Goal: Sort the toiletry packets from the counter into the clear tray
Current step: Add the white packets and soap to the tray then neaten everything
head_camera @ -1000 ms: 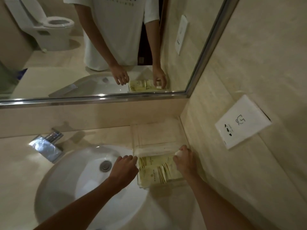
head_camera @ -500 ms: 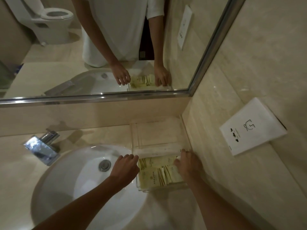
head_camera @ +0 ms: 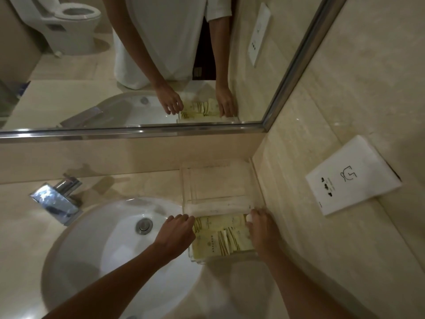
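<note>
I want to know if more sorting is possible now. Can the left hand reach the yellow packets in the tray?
Probably yes. The left hand is at the left wall of the clear tray, right beside the yellow packets. The tray is open on top and nothing covers the packets; the right hand stays on the other side.

packets point(head_camera: 220, 240): pale yellow, brown stripes | tray point(head_camera: 218, 180): clear | sink point(head_camera: 103, 249): white
</note>
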